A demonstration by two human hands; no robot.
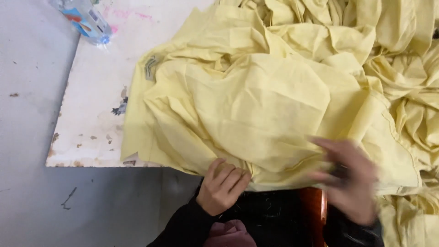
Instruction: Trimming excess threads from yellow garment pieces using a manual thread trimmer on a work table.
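Yellow cloth (256, 100) heaped over worn white table (91, 114), grey floor (32, 137).

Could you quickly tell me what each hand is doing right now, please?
Left hand: closed, its grip pinching the near edge of the crumpled pale yellow cloth.
Right hand: motion-blurred over the cloth; cannot tell.

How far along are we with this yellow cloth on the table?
Early: nothing looks folded or stacked. In hand: the left hand grips the near edge of the top yellow cloth; the right hand is motion-blurred over it. Left: the crumpled pile covering the table.
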